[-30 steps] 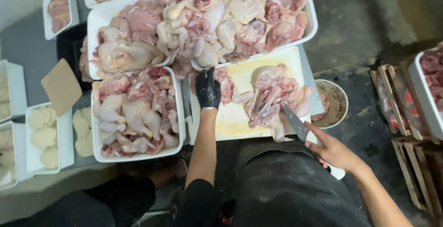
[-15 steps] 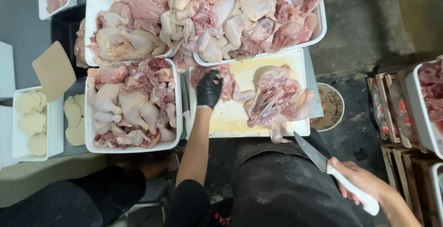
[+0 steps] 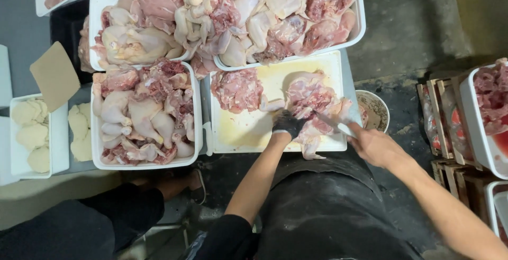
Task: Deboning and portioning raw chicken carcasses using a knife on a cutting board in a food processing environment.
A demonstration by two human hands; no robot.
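A raw chicken carcass (image 3: 312, 101) lies spread on a pale yellow cutting board (image 3: 248, 130). My left hand (image 3: 288, 125), in a black glove, presses on the carcass at its near side. My right hand (image 3: 373, 144), bare, grips a white-handled knife (image 3: 336, 125) whose blade lies against the carcass from the right. A pile of cut meat pieces (image 3: 236, 89) sits on the board's left part.
White trays heaped with raw chicken (image 3: 145, 114) (image 3: 275, 16) (image 3: 135, 27) ring the board. Trays of pale flat pieces (image 3: 32, 133) stand far left beside a brown card (image 3: 54, 75). A small bowl (image 3: 375, 111) sits right of the board; wooden crates (image 3: 447, 128) and a meat tray (image 3: 489, 112) stand at right.
My right hand has come up from beside my body and laid the knife on the carcass. My left hand moved right from the meat pile onto the carcass.
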